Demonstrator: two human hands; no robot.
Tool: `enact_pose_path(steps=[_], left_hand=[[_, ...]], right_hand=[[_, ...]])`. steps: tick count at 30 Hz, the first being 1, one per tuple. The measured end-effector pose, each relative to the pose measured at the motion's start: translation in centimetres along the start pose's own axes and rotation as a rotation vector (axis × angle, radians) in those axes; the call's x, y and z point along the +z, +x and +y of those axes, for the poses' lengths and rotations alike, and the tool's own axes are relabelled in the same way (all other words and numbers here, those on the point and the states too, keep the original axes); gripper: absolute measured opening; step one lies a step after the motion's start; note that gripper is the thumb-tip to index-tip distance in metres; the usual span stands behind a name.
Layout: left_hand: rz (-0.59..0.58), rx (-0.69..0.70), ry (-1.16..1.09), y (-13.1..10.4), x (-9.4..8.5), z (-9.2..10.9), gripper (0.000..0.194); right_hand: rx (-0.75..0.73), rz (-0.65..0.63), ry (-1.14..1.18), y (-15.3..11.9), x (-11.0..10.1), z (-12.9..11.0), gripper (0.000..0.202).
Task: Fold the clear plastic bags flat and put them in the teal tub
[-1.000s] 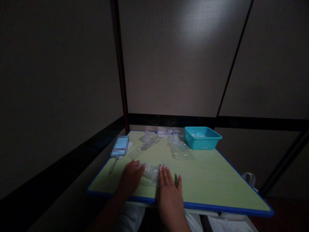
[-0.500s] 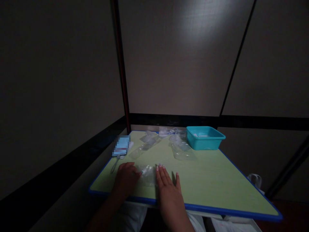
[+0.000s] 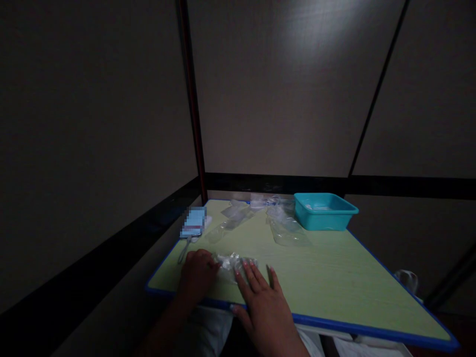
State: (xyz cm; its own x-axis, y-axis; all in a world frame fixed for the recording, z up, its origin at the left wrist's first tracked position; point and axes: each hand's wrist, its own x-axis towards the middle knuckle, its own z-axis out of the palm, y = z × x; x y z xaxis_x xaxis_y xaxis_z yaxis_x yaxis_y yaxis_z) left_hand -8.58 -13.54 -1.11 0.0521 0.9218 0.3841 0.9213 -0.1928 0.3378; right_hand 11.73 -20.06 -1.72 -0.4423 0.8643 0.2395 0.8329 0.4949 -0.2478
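A small clear plastic bag (image 3: 227, 263) lies on the green table near its front edge. My left hand (image 3: 199, 272) has its fingers curled closed on the bag's left end. My right hand (image 3: 262, 297) rests with fingers spread, its fingertips pressing on the right part of the bag. The bag looks crinkled and shiny between the two hands; whether anything is inside it I cannot make out.
More clear plastic bags (image 3: 286, 230) lie toward the back of the table (image 3: 334, 277). A turquoise basin (image 3: 325, 220) stands at the back right. A phone (image 3: 194, 221) with a strap lies at the left edge. Walls stand behind and to the left.
My right hand's fingers have spread, its thumb now showing to the left. The bag looks more crumpled and now shows beyond the right fingertips. The view has shifted slightly left.
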Motion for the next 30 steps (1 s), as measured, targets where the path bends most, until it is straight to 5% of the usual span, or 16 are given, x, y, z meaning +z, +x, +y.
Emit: enact_pose_path(steps=[5,8,12,21,27,30], left_hand=[[0.105,0.031,0.077,-0.7,-0.7,0.6,0.022],[0.132,0.262,0.057,-2.4,-0.4,1.8,0.035],[-0.128,0.558,0.064,-4.4,0.7,2.6,0.056],[-0.178,0.552,0.099,-4.6,1.3,1.6,0.065],[-0.222,0.552,0.100,-4.4,1.2,1.4,0.078],[-0.231,0.483,0.129,-4.1,0.6,1.2,0.070]], right_hand=[[0.011,-0.047,0.004,0.0,-0.5,-0.1,0.062],[0.008,-0.048,0.014,0.1,-0.5,-0.1,0.060],[-0.004,-0.045,0.012,0.0,-0.4,0.0,0.064],[0.039,0.036,0.021,0.5,-0.4,0.3,0.059],[0.079,-0.042,-0.010,1.3,0.3,0.2,0.055],[0.091,-0.051,-0.022,1.3,0.7,0.4,0.058]])
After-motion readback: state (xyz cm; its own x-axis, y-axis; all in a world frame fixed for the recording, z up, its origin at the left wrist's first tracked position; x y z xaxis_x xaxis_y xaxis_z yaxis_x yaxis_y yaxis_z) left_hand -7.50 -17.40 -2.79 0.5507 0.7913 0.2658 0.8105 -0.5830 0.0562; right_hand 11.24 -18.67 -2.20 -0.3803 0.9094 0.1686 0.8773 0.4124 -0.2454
